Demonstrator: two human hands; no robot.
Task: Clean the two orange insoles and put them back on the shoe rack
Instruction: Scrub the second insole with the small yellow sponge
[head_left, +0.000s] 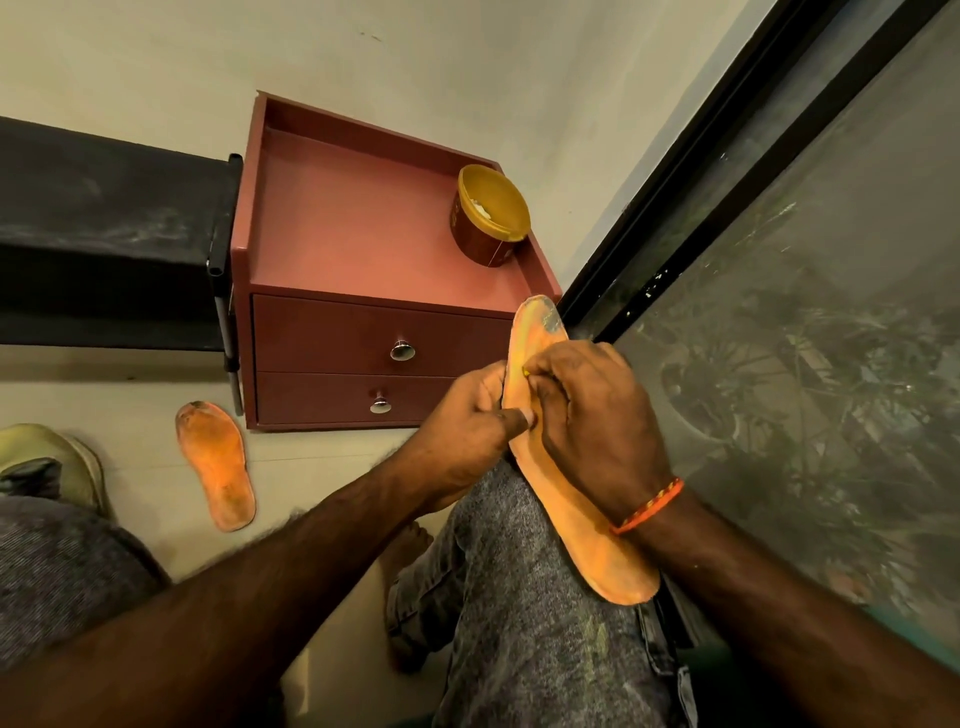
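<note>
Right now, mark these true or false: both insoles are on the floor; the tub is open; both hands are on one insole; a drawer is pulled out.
1. Both insoles lie on the floor. False: one insole does; the held insole rests on the knee.
2. The tub is open. True.
3. The left hand and right hand are both on the held insole. True.
4. A drawer is pulled out. False: both are closed.

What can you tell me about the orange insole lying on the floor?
The flat orange foam-looking insole on the floor lies face up on the pale floor, apart from both hands. Its surface looks grubby, with dark smudges at the toe and heel. Its toe end points toward the dark red two-drawer cabinet, close to the cabinet's lower left corner. Nothing touches it but the floor.
</note>
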